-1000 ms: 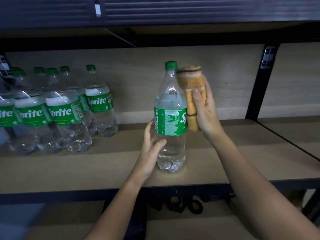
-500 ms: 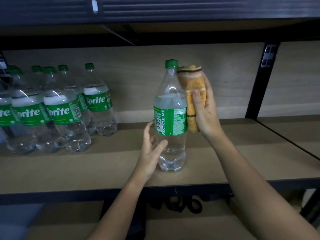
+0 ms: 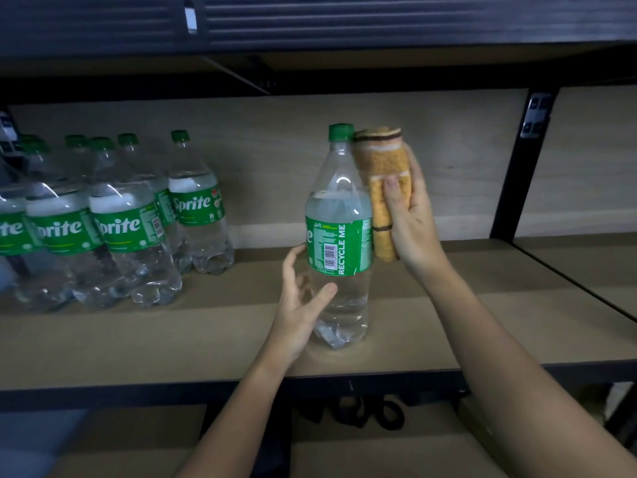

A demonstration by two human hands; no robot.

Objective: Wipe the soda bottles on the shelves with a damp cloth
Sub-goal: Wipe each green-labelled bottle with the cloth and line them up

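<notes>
soda bottle [image 3: 339, 236] | turned since 1 s ago, barcode now faces me | left hand [image 3: 303, 305] grips base, right hand [image 3: 412, 222] holds cloth [image 3: 381, 188] on its side | wipe ongoing, I see others waiting

Both bare forearms reach up from the bottom of the frame toward its centre. The left hand [image 3: 303, 305] sits just below the middle, palm turned right, thumb and fingers curled loosely round the lower part of the bottle [image 3: 339, 236]. The right hand [image 3: 410, 215] is raised higher, right of centre, wrist bent, fingers upright, thumb pressing a folded cloth [image 3: 382, 188] against the bottle's side.
</notes>
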